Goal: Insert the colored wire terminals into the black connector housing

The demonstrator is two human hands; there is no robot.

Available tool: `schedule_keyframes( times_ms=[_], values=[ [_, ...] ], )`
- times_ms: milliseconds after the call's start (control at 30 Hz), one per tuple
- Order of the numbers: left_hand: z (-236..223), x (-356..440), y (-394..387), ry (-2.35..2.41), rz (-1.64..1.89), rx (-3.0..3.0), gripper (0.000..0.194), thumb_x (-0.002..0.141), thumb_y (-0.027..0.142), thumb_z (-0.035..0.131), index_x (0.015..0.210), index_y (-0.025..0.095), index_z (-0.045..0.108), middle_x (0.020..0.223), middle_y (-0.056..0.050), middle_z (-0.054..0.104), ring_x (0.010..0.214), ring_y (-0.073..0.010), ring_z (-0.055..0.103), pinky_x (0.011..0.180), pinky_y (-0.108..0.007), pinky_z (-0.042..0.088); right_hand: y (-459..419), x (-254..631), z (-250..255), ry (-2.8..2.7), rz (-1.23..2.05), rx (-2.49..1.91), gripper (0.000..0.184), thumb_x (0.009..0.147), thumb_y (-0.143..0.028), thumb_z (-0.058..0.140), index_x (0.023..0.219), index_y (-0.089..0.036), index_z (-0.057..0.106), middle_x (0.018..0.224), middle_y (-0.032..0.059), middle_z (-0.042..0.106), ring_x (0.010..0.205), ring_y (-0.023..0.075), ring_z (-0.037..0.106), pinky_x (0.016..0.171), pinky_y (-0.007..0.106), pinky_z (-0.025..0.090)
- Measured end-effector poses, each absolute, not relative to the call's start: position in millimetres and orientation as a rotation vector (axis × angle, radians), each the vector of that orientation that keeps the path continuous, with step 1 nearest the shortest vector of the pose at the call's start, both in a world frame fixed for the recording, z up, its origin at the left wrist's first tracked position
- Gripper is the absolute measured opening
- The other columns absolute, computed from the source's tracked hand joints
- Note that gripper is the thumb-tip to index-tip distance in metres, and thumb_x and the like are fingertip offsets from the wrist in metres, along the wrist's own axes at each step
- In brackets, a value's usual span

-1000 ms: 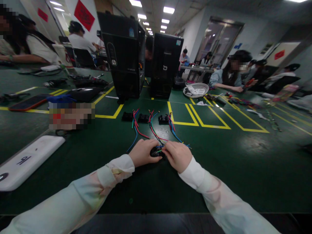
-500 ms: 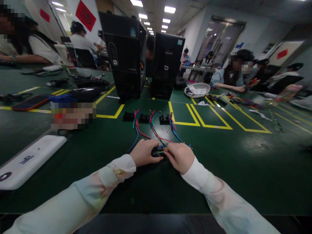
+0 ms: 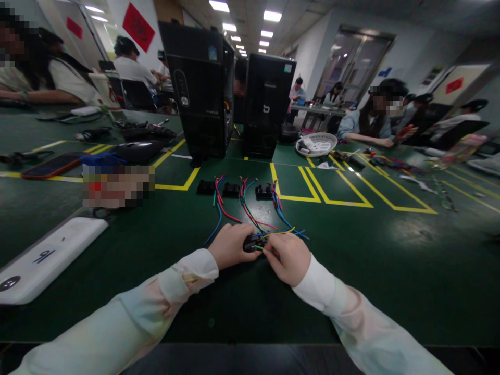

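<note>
In the head view, a small black plastic part [image 3: 252,242] with coloured wires is gripped by my left hand [image 3: 233,245], thumb in front and fingers behind. My right hand [image 3: 289,257] pinches a green wire [image 3: 258,247] at the part's right side. A yellow wire [image 3: 287,231] and blue wires [image 3: 300,233] stick out beyond my right fingers. Just past my hands lie three similar black parts, one at the left [image 3: 205,186], one in the middle [image 3: 232,190] and one at the right [image 3: 264,191], each beside red, blue or green wires.
Two black computer towers, a left one [image 3: 199,99] and a right one [image 3: 269,104], stand at the back of the green table [image 3: 390,281]. A white basket [image 3: 316,143] sits to their right. A long white device [image 3: 54,258] lies at the left. Other people sit around.
My right hand has shifted slightly down and turned away from the black part. More of the yellow wire and of the part's inside now shows.
</note>
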State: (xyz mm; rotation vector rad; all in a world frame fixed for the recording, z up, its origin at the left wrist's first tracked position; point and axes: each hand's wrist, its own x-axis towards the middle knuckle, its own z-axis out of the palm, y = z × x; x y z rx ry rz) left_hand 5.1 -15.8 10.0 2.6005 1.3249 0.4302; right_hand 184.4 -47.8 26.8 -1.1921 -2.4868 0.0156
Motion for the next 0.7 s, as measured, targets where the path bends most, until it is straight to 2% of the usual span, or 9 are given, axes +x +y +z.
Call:
schedule_keyframes(
  times_ms=[400,600,700],
  values=[
    [11.6,4.5,-14.3,1.263,0.429,2.644,0.029,0.070,0.046,0.054,0.081,0.020,0.048,0.082,0.001,0.056,0.078,-0.0162,0.053,0.064,-0.028,0.033,-41.0,181.0,25.4,-2.421,-0.179,-1.228,0.009,0.082,-0.021,0.045,0.075,-0.018,0.048,0.070,0.0008,0.055,0.067,0.0138,0.048,0.060,0.026,0.023],
    [12.2,5.6,-13.9,1.274,0.423,2.624,0.030,0.069,0.045,0.055,0.082,0.020,0.048,0.083,0.001,0.057,0.079,-0.0164,0.054,0.065,-0.027,0.034,-44.7,176.4,22.9,-2.407,-0.364,-1.054,0.021,0.088,-0.020,0.037,0.072,-0.017,0.051,0.066,0.0021,0.052,0.066,0.0145,0.042,0.062,0.028,0.023],
    [12.8,5.9,-14.3,1.269,0.429,2.625,0.029,0.070,0.046,0.054,0.082,0.020,0.048,0.083,0.001,0.057,0.079,-0.0166,0.054,0.064,-0.027,0.034,-45.0,177.1,23.7,-2.422,-0.446,-0.995,0.022,0.088,-0.020,0.039,0.072,-0.018,0.053,0.065,0.0018,0.052,0.066,0.0147,0.041,0.063,0.028,0.023]
  ],
)
